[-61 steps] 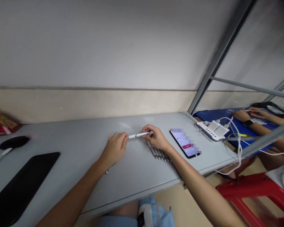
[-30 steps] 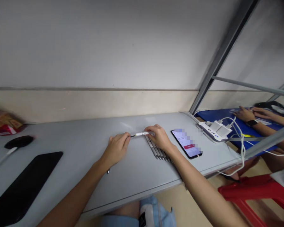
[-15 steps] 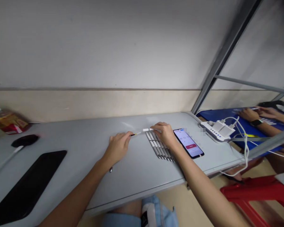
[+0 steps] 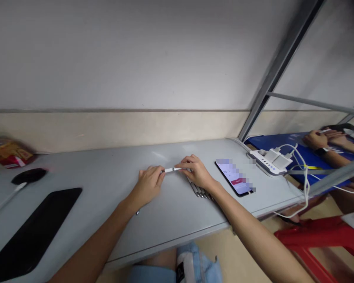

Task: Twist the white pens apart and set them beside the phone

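1. Table [image 4: 159, 232]: grey; its front edge lies nearest the viewer.
2. Flat black object [image 4: 37, 234]: lies on the table at the left, well apart from the hands.
3. Row of pens [image 4: 200, 191]: side by side on the table, partly hidden by the right hand and forearm; their metallic ends point toward the viewer.
4. Left hand [image 4: 149, 182]: thumb and fingers pinching the left end of the white pen.
5. Right hand [image 4: 196, 169]: thumb and fingertips pinching the right end of the same pen.
6. White pen [image 4: 169, 170]: roughly level between the two hands, with a dark band near the right fingertips.
7. Phone [image 4: 235, 179]: screen lit, near the right hand.
8. Power strip [image 4: 266, 163]: beyond the phone, holding white plugs.
9. Co-worker's hands [image 4: 315, 139]: over a blue surface [image 4: 288, 143], at far right.
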Action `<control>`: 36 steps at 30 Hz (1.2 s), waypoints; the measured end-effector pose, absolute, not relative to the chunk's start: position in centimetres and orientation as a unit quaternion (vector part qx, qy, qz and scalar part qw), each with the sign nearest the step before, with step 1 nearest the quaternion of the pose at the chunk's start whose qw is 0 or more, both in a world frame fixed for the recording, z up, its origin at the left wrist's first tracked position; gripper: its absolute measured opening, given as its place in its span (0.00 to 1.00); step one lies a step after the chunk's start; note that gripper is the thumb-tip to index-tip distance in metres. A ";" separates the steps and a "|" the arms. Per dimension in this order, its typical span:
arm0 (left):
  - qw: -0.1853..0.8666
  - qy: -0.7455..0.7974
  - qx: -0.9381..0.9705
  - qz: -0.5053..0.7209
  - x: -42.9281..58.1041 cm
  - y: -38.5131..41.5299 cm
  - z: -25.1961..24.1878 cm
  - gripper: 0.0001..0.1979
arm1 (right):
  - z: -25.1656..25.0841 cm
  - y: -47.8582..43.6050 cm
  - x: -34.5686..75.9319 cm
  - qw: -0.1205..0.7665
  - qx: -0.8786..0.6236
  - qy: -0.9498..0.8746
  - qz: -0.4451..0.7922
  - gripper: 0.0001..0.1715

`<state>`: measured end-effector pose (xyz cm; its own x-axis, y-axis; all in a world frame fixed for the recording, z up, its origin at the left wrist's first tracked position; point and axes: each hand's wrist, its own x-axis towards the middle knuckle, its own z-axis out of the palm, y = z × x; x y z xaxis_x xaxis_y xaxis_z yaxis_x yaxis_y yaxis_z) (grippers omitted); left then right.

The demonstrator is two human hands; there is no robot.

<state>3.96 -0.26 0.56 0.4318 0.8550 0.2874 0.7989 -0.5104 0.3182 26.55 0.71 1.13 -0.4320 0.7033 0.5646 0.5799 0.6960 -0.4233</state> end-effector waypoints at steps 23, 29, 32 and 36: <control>0.058 0.456 0.858 0.228 3.4 -0.3 1.4 0.14 | 2.6 0.0 27.1 0.396 -0.395 -0.738 0.378 0.19; 0.063 0.456 0.857 0.234 3.4 -0.3 1.4 0.13 | 2.4 0.1 27.1 0.368 -0.422 -0.741 0.371 0.23; 0.060 0.458 0.856 0.232 3.4 -0.3 1.3 0.13 | 2.4 0.1 27.1 0.385 -0.406 -0.749 0.355 0.19; 0.063 0.451 0.860 0.228 3.5 -0.4 1.5 0.12 | 2.3 0.2 27.1 0.348 -0.430 -0.748 0.366 0.25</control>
